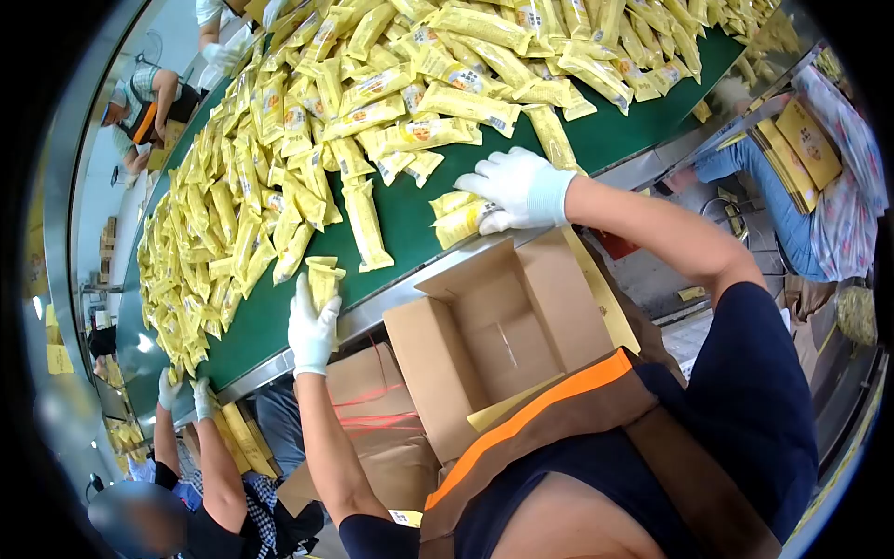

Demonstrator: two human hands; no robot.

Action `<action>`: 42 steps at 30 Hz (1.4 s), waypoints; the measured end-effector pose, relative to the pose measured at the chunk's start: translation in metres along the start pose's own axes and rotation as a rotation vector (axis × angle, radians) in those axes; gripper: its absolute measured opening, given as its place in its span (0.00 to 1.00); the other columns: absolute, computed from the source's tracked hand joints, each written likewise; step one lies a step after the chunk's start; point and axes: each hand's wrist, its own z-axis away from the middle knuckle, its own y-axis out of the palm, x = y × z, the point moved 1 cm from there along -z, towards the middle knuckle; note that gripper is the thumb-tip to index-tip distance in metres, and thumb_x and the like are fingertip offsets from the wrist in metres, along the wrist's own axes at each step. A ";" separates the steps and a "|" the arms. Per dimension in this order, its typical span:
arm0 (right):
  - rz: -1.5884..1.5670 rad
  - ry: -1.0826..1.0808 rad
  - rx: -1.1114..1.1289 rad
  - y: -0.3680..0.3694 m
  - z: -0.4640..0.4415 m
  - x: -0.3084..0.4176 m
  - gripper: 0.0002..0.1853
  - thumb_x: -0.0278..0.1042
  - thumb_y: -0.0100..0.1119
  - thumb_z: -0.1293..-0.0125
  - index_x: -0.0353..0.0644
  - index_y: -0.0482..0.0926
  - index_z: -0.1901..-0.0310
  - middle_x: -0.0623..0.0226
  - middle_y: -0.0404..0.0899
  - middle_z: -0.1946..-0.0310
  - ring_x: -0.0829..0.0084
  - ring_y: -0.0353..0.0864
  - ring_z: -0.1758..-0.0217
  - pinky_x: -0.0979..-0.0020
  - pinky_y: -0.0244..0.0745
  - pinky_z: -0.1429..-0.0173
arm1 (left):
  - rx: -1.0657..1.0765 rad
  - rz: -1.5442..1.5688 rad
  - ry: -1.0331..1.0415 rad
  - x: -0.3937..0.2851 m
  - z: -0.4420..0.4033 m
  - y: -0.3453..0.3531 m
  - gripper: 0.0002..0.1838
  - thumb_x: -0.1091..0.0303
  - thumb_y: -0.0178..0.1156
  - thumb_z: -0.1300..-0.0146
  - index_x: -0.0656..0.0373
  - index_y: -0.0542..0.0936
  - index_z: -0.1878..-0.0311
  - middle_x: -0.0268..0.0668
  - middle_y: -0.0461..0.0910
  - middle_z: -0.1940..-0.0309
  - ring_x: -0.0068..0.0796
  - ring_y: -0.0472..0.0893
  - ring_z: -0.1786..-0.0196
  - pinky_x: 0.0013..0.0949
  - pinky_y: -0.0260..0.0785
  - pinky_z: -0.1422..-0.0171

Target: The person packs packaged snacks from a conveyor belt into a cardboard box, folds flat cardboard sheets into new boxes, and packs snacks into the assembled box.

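Observation:
My left hand (312, 328), in a white glove, is closed around yellow snack packets (324, 272) at the front edge of the green conveyor belt (410, 244). My right hand (521, 189), also gloved, curls its fingers over a couple more yellow packets (456, 224) near the same edge. Between my forearms, an open cardboard box (417, 343) stands with its flaps folded out; its visible inside holds no packets. A large heap of similar yellow packets (372, 88) covers the belt beyond both hands.
A metal rail (372, 303) runs between belt and box. Left of the box sits brown cardboard with red straps (372, 410). A co-worker's gloved hands (203, 399) are at the belt's lower left. Another person (792, 200) sits at the right with yellow cartons (799, 154).

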 end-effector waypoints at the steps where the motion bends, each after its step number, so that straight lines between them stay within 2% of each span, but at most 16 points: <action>1: -0.052 -0.040 -0.073 -0.019 -0.009 0.003 0.30 0.59 0.64 0.46 0.47 0.77 0.47 0.59 0.80 0.62 0.59 0.82 0.58 0.61 0.77 0.53 | -0.024 0.602 -0.013 -0.004 -0.008 0.002 0.34 0.66 0.63 0.36 0.66 0.64 0.29 0.42 0.78 0.45 0.35 0.80 0.47 0.35 0.72 0.42; 3: -0.579 0.321 0.282 -0.082 -0.034 0.005 0.32 0.60 0.65 0.45 0.40 0.78 0.49 0.54 0.82 0.60 0.61 0.83 0.53 0.63 0.76 0.49 | 0.041 1.030 -0.190 -0.027 -0.019 -0.017 0.32 0.72 0.63 0.38 0.69 0.66 0.31 0.37 0.77 0.45 0.25 0.77 0.48 0.29 0.70 0.40; 5: -0.878 0.310 0.094 -0.077 -0.065 -0.023 0.35 0.63 0.65 0.45 0.34 0.77 0.52 0.56 0.84 0.58 0.65 0.83 0.54 0.66 0.75 0.49 | 0.110 1.136 -0.180 -0.066 -0.028 -0.023 0.31 0.71 0.65 0.38 0.69 0.68 0.32 0.37 0.78 0.46 0.25 0.77 0.49 0.28 0.70 0.40; 6: -0.814 0.292 -0.014 -0.047 -0.090 -0.048 0.37 0.65 0.64 0.45 0.33 0.77 0.49 0.58 0.84 0.56 0.66 0.82 0.51 0.67 0.75 0.47 | 0.161 1.087 -0.164 -0.089 -0.040 -0.021 0.32 0.71 0.66 0.38 0.69 0.68 0.32 0.37 0.78 0.46 0.26 0.77 0.48 0.28 0.69 0.40; 9: -0.576 0.175 0.227 -0.009 -0.116 -0.041 0.48 0.71 0.65 0.50 0.37 0.73 0.38 0.50 0.81 0.47 0.57 0.80 0.42 0.64 0.73 0.41 | 0.243 1.064 -0.128 -0.119 -0.071 0.017 0.36 0.69 0.69 0.40 0.72 0.67 0.31 0.40 0.78 0.43 0.27 0.78 0.46 0.28 0.69 0.39; 12: -0.401 0.213 0.222 -0.014 -0.097 -0.008 0.45 0.71 0.66 0.53 0.46 0.75 0.39 0.50 0.78 0.46 0.51 0.77 0.41 0.57 0.71 0.39 | 0.287 0.843 -0.088 -0.130 -0.074 0.027 0.41 0.63 0.74 0.47 0.72 0.69 0.33 0.45 0.80 0.45 0.30 0.79 0.46 0.29 0.71 0.41; 17: -0.075 0.222 -0.282 -0.039 -0.017 0.019 0.33 0.60 0.70 0.55 0.48 0.78 0.51 0.59 0.74 0.55 0.57 0.73 0.47 0.58 0.70 0.45 | 0.132 0.117 0.228 -0.116 -0.059 0.003 0.41 0.59 0.76 0.55 0.60 0.75 0.35 0.48 0.81 0.48 0.47 0.78 0.46 0.42 0.71 0.38; 21: 0.002 0.299 -0.095 -0.005 0.019 0.021 0.44 0.62 0.72 0.56 0.45 0.71 0.40 0.59 0.75 0.57 0.59 0.75 0.50 0.60 0.74 0.47 | 0.058 -0.137 0.335 -0.095 -0.044 0.008 0.45 0.57 0.76 0.58 0.55 0.73 0.32 0.46 0.78 0.48 0.54 0.72 0.42 0.48 0.69 0.36; 26: -0.044 0.434 0.340 -0.022 0.013 0.011 0.36 0.59 0.70 0.52 0.37 0.75 0.49 0.50 0.78 0.51 0.52 0.76 0.46 0.58 0.75 0.42 | -0.126 0.000 0.245 -0.102 -0.031 0.019 0.52 0.61 0.76 0.57 0.56 0.63 0.26 0.51 0.70 0.37 0.55 0.71 0.37 0.47 0.68 0.34; 28: -0.189 0.461 0.411 -0.031 0.011 0.006 0.36 0.61 0.71 0.53 0.34 0.80 0.53 0.45 0.82 0.49 0.53 0.83 0.46 0.60 0.78 0.43 | -0.191 -0.045 0.276 -0.085 -0.036 0.031 0.51 0.54 0.76 0.55 0.58 0.64 0.27 0.55 0.68 0.35 0.57 0.72 0.37 0.48 0.68 0.34; 32: -0.870 0.875 -0.276 -0.050 0.035 -0.011 0.32 0.56 0.72 0.47 0.35 0.78 0.51 0.65 0.83 0.57 0.72 0.80 0.48 0.71 0.73 0.41 | -0.007 -0.133 0.194 -0.095 -0.041 0.020 0.50 0.43 0.72 0.52 0.53 0.65 0.27 0.52 0.76 0.43 0.55 0.77 0.42 0.47 0.72 0.39; 33: -1.255 0.676 -0.211 -0.031 0.040 -0.060 0.35 0.55 0.67 0.39 0.34 0.74 0.41 0.67 0.80 0.51 0.75 0.77 0.45 0.73 0.69 0.38 | 0.015 -0.136 0.173 -0.101 -0.039 0.017 0.50 0.43 0.72 0.52 0.50 0.66 0.27 0.50 0.78 0.46 0.54 0.78 0.45 0.47 0.72 0.41; 34: -1.217 0.762 -0.380 -0.045 0.041 -0.052 0.37 0.55 0.62 0.34 0.32 0.69 0.34 0.64 0.77 0.43 0.75 0.75 0.40 0.73 0.66 0.34 | 0.019 -0.151 0.158 -0.102 -0.039 0.017 0.50 0.43 0.72 0.53 0.46 0.65 0.26 0.49 0.78 0.48 0.52 0.79 0.47 0.47 0.73 0.43; 37: -0.862 1.069 -0.250 -0.008 0.038 -0.091 0.64 0.71 0.70 0.54 0.25 0.58 0.28 0.44 0.65 0.30 0.61 0.66 0.27 0.65 0.58 0.25 | 0.162 -0.026 0.163 -0.099 -0.041 0.002 0.54 0.44 0.73 0.55 0.47 0.61 0.24 0.49 0.77 0.48 0.51 0.78 0.47 0.44 0.72 0.42; 38: -0.800 0.963 -0.212 0.001 0.033 -0.094 0.67 0.74 0.70 0.58 0.23 0.58 0.29 0.42 0.67 0.32 0.58 0.68 0.28 0.65 0.59 0.26 | 0.108 0.081 0.198 -0.084 -0.044 0.003 0.55 0.42 0.73 0.59 0.46 0.63 0.25 0.49 0.77 0.51 0.49 0.79 0.49 0.43 0.73 0.44; 42: -0.543 0.833 0.129 -0.045 0.012 -0.039 0.57 0.67 0.73 0.58 0.28 0.68 0.33 0.47 0.76 0.40 0.58 0.76 0.36 0.67 0.69 0.34 | 0.012 -0.111 0.116 -0.031 -0.063 -0.035 0.60 0.33 0.71 0.63 0.50 0.62 0.25 0.46 0.77 0.42 0.47 0.73 0.35 0.73 0.40 0.27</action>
